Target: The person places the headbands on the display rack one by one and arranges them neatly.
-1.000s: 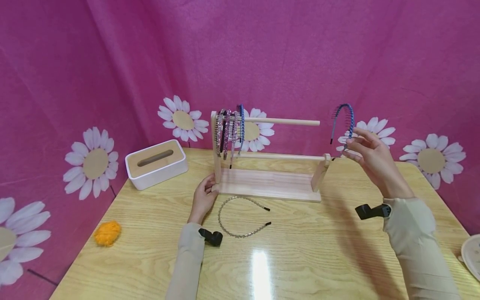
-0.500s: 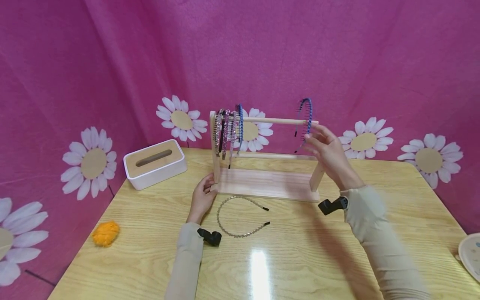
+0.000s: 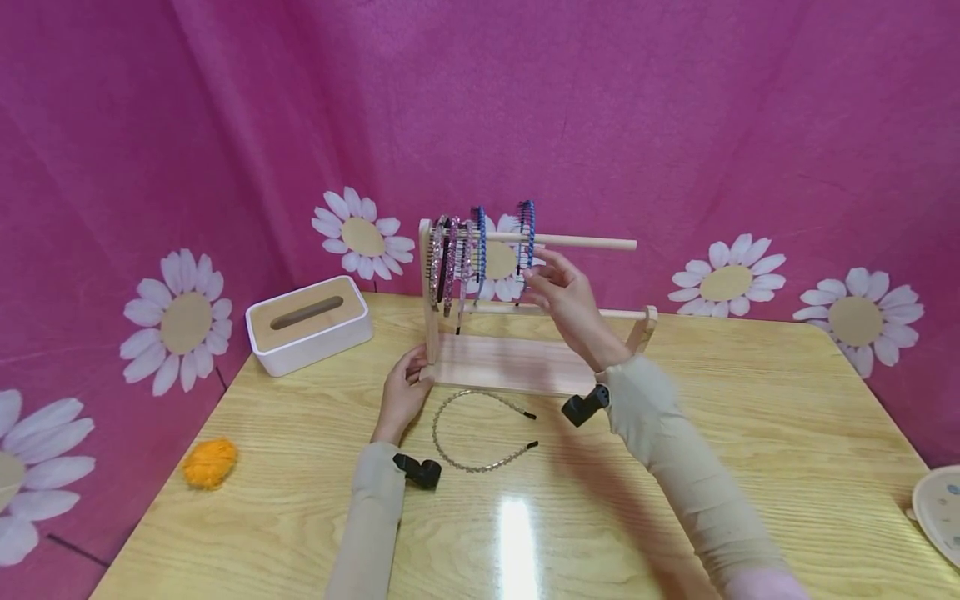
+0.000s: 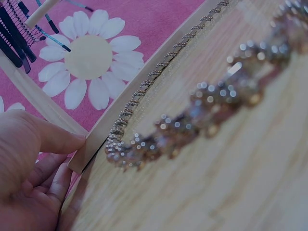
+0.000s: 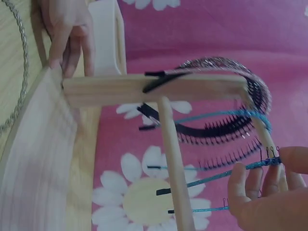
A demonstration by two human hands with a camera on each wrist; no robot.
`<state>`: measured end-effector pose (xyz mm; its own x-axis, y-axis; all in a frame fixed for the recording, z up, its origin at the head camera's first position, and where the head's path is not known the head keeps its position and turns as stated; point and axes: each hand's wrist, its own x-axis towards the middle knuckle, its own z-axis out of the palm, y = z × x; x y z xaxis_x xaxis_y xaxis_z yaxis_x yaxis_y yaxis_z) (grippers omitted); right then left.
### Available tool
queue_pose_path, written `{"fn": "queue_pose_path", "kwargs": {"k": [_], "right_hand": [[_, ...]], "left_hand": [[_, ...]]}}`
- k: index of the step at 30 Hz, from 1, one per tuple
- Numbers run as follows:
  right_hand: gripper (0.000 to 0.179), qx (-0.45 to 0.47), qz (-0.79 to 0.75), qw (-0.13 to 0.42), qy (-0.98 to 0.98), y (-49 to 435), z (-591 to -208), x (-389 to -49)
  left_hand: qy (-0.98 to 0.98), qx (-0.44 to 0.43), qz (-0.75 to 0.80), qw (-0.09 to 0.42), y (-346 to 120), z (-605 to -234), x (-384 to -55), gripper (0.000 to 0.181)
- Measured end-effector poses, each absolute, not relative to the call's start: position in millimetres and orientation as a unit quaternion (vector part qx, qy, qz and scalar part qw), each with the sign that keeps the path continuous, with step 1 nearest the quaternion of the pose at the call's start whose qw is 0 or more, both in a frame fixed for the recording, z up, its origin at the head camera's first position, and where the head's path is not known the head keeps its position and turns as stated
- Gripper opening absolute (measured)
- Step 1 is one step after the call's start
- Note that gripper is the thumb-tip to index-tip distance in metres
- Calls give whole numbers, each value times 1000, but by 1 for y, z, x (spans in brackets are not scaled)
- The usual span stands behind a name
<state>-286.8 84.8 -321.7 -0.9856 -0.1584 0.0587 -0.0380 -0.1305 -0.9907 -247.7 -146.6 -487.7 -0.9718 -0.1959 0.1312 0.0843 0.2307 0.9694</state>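
Observation:
My right hand (image 3: 572, 307) pinches a blue toothed headband (image 3: 530, 232) by one side. Its arch loops over the upper bar of a wooden headband rack (image 3: 487, 360), around the bar's middle. In the right wrist view, thumb and fingers grip the blue headband (image 5: 211, 179) beside the bar. Another blue headband (image 3: 482, 250) and several glittery headbands (image 3: 452, 267) hang bunched at the bar's left end. My left hand (image 3: 402, 398) grips the left front corner of the rack's base, thumb on top in the left wrist view. A beaded headband (image 3: 442, 442) lies in front of the rack.
A white tissue box (image 3: 315, 350) with a wood-look lid stands left of the rack. An orange fluffy ball (image 3: 210, 463) lies near the table's left edge. At the far right is a white round-edged object (image 3: 941, 508). A pink flowered cloth (image 3: 600, 108) hangs behind the table.
My right hand has carried the blue headband leftward from beyond the upper bar's free end, over that end and along to its middle. The left hand has stayed at the base's corner.

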Motion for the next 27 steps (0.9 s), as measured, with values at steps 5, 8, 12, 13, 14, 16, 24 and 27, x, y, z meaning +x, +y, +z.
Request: {"fn": "queue_pose_path", "kwargs": {"k": [5, 8, 12, 13, 14, 16, 24, 27], "right_hand": [[50, -77, -744, 45, 663, 66, -325, -293], [50, -83, -745, 50, 660, 58, -326, -294], [49, -86, -748, 59, 656, 51, -328, -294], [49, -87, -749, 61, 654, 49, -328, -294], [48, -87, -749, 61, 654, 49, -329, -293], [49, -88, -749, 61, 654, 48, -331, -293], [49, -86, -752, 63, 651, 47, -331, -295], [50, -89, -747, 66, 656, 48, -332, -295]], "left_hand": [[-773, 35, -623, 111, -147, -487, -247, 52], [-772, 34, -625, 111, -147, -487, -247, 52], [-769, 38, -629, 106, -147, -488, -247, 52], [-769, 38, -630, 104, -147, -488, -247, 52], [-769, 38, -629, 103, -147, -489, -248, 52], [-772, 38, -625, 105, -147, -489, -248, 52], [-774, 40, -624, 104, -146, -486, -247, 52], [-772, 39, -626, 104, -146, -487, -247, 52]]}}
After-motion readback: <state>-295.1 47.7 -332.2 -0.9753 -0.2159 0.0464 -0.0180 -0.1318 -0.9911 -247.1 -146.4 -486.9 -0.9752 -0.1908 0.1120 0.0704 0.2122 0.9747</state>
